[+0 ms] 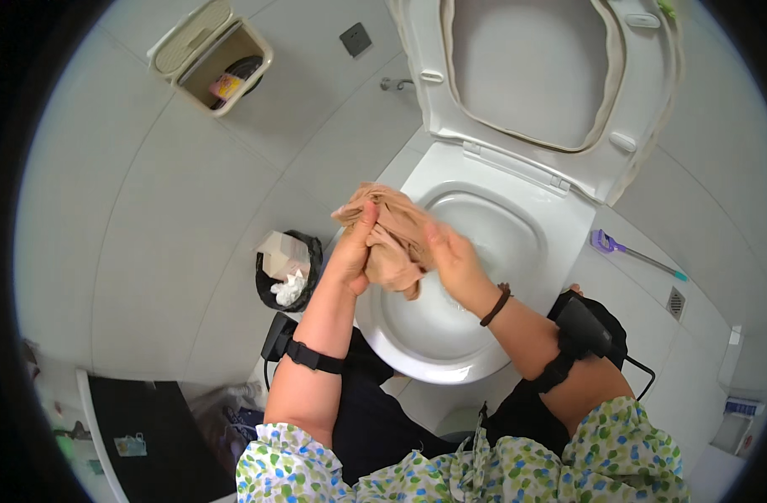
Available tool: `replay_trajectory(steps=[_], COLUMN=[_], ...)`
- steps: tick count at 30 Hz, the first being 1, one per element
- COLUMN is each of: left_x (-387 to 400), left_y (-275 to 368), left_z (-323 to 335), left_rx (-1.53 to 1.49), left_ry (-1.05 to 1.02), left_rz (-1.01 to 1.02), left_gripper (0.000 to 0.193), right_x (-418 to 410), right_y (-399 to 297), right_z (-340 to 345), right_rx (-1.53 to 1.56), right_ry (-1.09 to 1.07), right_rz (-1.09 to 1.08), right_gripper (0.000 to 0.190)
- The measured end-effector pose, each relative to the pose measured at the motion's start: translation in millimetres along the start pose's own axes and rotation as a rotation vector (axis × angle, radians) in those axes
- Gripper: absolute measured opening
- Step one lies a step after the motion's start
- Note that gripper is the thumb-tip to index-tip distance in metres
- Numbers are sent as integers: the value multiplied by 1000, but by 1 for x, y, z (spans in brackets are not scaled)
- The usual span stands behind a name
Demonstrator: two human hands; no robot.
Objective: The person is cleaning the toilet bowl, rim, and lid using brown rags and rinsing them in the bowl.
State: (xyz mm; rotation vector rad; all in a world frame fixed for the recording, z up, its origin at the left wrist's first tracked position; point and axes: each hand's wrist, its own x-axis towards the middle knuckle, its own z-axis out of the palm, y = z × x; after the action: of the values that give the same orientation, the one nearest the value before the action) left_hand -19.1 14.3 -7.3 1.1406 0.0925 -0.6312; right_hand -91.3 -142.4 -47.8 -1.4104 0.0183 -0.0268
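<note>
A crumpled tan cloth (396, 236) is bunched between my two hands above the left side of a white toilet bowl (446, 374). My left hand (356, 248) grips its left side, thumb on top. Against the cloth's right edge lies my right hand (452, 258), slightly blurred; whether its fingers close on the cloth is hard to tell. Behind the bowl, the toilet seat (641, 82) stands raised with a pale fabric-like edging around its opening.
A black-lined waste bin (314, 251) with a carton and crumpled tissue stands left of the toilet. An open beige box (264, 50) is at upper left. A purple-headed brush (635, 253) lies at right near a floor drain (676, 303). A black-topped surface (163, 434) sits lower left.
</note>
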Motion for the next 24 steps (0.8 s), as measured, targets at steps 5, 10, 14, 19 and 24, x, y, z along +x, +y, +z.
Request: replay_trajectory(steps=[5,10,14,19,24], left_x=[-20,-22,-10,-2,5], left_y=[0,22,25,45,35], left_z=[-18,-8,-10,-12,9], left_rx=[55,110,-58,175,40], left_ry=[-42,-270,-380,-216,80], left_rz=[-227,-149,-40,160,373], left_gripper=[60,37,38,41,41], right_x=[28,40,17,-11,-6], right_y=[-18,-60,-68,-82,-41], right_z=[-19,-39,-57,-60,-71], right_rx=[748,902,894,793,551], right_ry=[210,43,18,149,32], right_rz=[142,165,-14,-231,-96], right_gripper=[47,49,49,54,61])
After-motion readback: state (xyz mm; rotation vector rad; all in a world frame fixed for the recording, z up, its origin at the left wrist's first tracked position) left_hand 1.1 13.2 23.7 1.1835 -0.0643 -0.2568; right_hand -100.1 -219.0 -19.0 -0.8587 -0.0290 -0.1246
